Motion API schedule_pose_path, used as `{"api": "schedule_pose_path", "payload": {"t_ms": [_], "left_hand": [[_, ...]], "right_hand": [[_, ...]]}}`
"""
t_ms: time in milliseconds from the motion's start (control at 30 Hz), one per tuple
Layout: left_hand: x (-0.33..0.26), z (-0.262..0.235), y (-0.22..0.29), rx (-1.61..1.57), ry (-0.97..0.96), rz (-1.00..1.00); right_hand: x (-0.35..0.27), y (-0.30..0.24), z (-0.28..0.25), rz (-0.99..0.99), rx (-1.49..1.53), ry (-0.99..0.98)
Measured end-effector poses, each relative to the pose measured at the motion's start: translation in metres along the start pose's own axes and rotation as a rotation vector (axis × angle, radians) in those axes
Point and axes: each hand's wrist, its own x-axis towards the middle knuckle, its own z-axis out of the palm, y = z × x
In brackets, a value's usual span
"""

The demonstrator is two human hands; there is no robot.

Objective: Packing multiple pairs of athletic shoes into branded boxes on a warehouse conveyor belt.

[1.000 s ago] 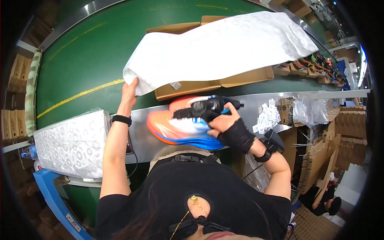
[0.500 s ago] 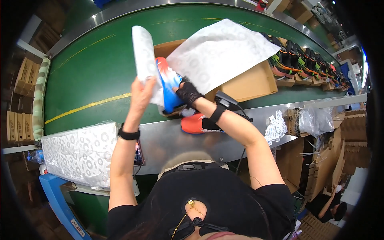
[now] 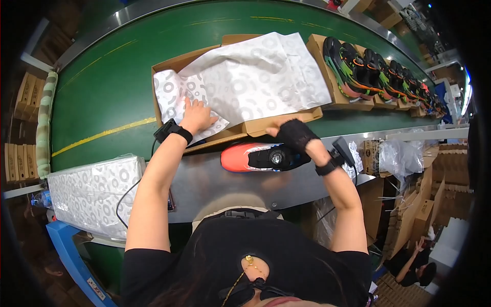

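Note:
White patterned wrapping paper (image 3: 255, 71) covers most of an open cardboard shoebox (image 3: 157, 105) on the green belt. My left hand (image 3: 198, 116) lies with fingers spread on a folded part of the paper at the box's left end. My right hand (image 3: 295, 134), in a black fingerless glove, is at the box's front edge near its right end, fingers apart and holding nothing. An orange-red and black sports shoe (image 3: 238, 157) lies on the metal ledge in front of the box, partly below my right hand. Whatever is under the paper is hidden.
Open boxes with black, green and orange shoes (image 3: 348, 69) line the belt to the right. A stack of patterned paper (image 3: 97, 192) lies at the left, near a blue post (image 3: 76, 266). Small white packets (image 3: 354, 157) and clear plastic bags (image 3: 399, 156) are at the right.
The blue, white and red shoe that my hands held with the paper has gone from sight. My left hand has lowered onto the paper; my right hand has moved right, off the shoe.

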Motion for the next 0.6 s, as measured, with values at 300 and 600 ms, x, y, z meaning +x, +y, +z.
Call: {"api": "schedule_pose_path", "payload": {"t_ms": [300,600], "left_hand": [[-0.084,-0.021,0.102,-0.875,0.444,0.444],[-0.122,-0.036,0.113,-1.429,0.214,0.196]], "right_hand": [[-0.063,0.091,0.086,0.459,1.465,0.372],[-0.104,0.029,0.03,-0.147,1.455,-0.048]]}}
